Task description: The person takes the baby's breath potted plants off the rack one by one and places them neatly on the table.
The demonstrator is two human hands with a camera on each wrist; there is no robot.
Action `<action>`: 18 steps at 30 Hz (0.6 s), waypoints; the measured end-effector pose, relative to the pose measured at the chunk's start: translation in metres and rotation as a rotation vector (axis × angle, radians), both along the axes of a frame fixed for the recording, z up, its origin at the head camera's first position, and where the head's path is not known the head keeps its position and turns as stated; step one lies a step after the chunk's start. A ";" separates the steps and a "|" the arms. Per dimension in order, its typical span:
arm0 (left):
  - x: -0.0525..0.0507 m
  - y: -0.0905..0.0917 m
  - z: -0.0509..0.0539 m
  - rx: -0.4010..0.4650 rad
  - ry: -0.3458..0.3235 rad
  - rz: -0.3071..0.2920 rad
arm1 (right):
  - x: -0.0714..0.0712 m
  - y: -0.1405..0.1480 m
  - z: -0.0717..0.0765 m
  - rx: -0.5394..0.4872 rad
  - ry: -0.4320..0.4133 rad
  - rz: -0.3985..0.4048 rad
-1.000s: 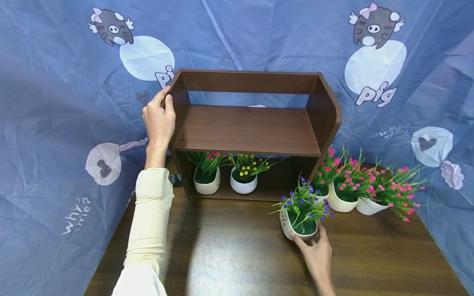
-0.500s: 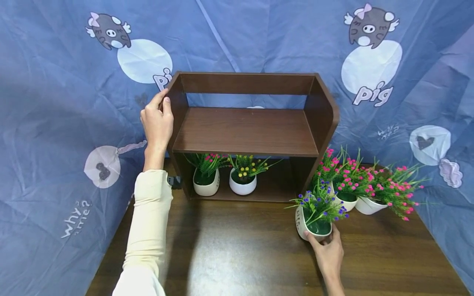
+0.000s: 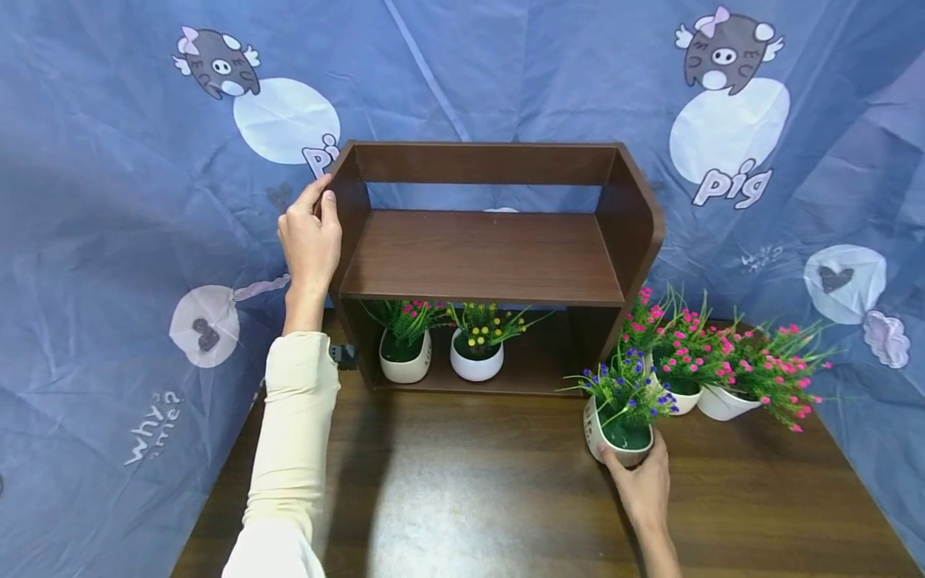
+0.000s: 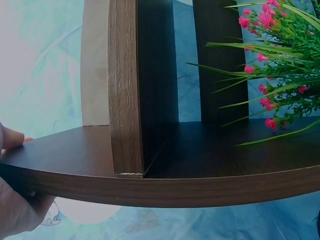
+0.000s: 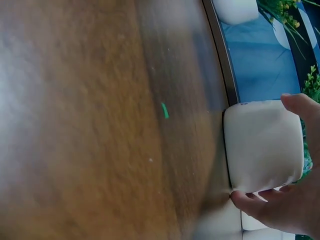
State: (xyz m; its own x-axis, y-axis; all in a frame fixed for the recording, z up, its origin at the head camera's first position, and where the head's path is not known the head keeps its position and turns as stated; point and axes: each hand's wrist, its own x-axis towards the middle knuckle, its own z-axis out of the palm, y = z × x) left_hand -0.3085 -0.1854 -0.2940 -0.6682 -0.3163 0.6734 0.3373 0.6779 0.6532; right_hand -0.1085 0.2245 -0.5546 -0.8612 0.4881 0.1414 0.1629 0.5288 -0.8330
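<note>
The right hand (image 3: 643, 486) grips the purple-flowered pot (image 3: 625, 421), thumb on one side and fingers on the other. The pot is just outside the shelf's (image 3: 484, 253) right front corner, before the row of pink-flowered plants (image 3: 694, 353); its base looks to be on the table (image 3: 462, 482). The left hand (image 3: 311, 241) pinches the shelf's left side panel (image 3: 352, 213) between thumb and fingers. The step in hand seems to be placing this pot while steadying the shelf. The next move probably calls for checking it stands flat before the right fingers loosen.
</note>
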 end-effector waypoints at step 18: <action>-0.001 0.000 0.000 -0.003 -0.003 0.009 | 0.053 -0.032 0.023 -0.090 0.054 -0.115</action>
State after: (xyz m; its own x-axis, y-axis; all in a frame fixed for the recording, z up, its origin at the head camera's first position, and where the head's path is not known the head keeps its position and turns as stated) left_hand -0.3094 -0.1856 -0.2937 -0.6676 -0.3198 0.6723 0.3293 0.6831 0.6519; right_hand -0.0553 0.1928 -0.5312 -0.7913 0.5959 0.1369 0.1721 0.4319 -0.8854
